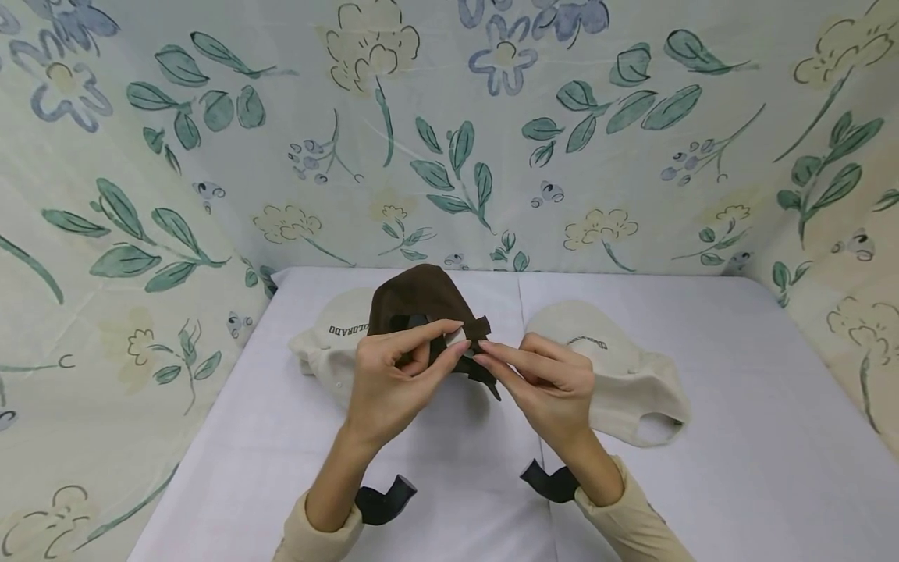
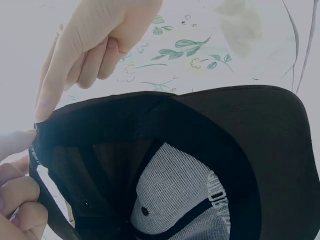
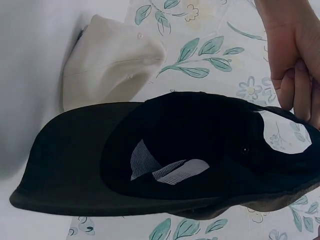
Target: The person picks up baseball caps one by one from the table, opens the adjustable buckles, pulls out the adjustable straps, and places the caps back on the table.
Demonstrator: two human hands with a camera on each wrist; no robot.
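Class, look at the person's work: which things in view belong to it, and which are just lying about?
In use:
- brown cap
- its strap, pinched by both hands
- left hand
- right hand

Lying about:
- cream cap lettered COLORADO, partly behind the brown one
- other cream cap, on the right

This looks like a curtained-off workspace: floral cloth (image 1: 449,101) hangs behind a white-covered table (image 1: 765,437).

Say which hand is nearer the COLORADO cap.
Left. In the head view, the left hand overlaps the COLORADO cap; the right hand sits farther right, overlapping the other pale cap.
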